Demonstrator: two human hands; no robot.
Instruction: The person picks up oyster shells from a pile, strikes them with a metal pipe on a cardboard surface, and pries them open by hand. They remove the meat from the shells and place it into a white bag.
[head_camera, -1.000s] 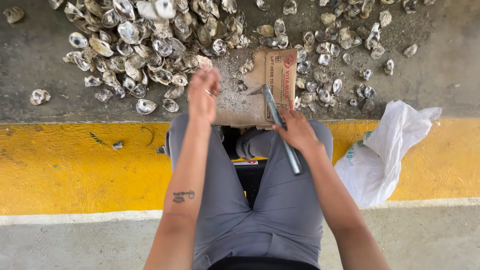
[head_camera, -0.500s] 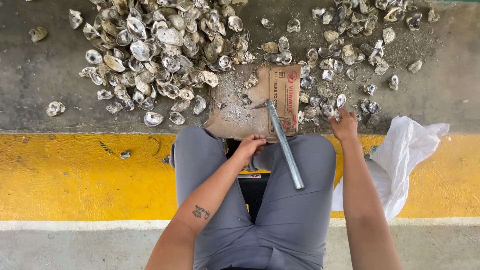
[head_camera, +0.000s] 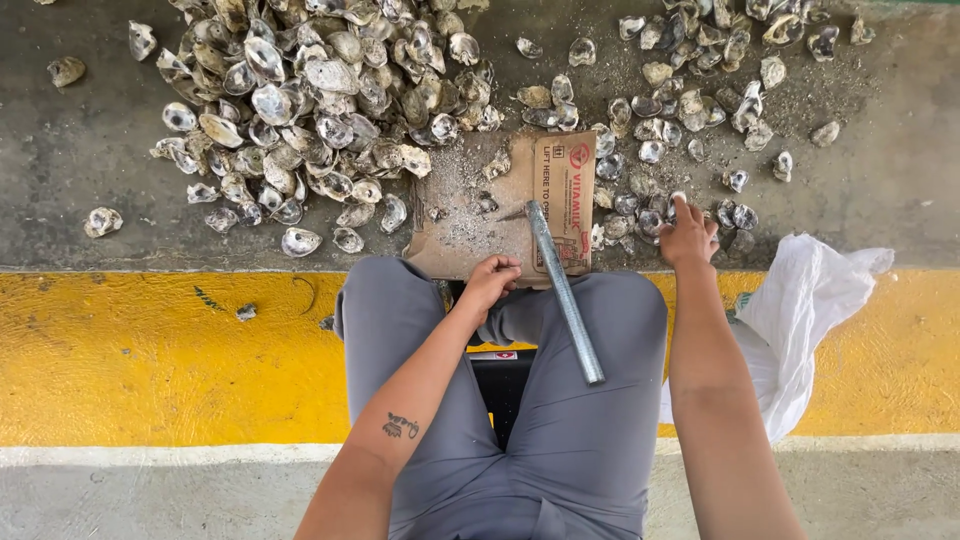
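At the two o'clock edge of the cardboard sheet (head_camera: 505, 205), the right hand (head_camera: 690, 232) closed on rough, brittle oyster shells (head_camera: 640, 215), best pinched across the rim, while the left hand (head_camera: 490, 280) rested curled, holding nothing.

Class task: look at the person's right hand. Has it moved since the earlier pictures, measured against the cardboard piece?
Yes. The right hand left the metal rod and went rightward, off the cardboard piece, to the shells beside its right edge.

Shell pile (head_camera: 320, 100) cut off at top edge; right hand (head_camera: 690, 235) fingertips hidden among shells.
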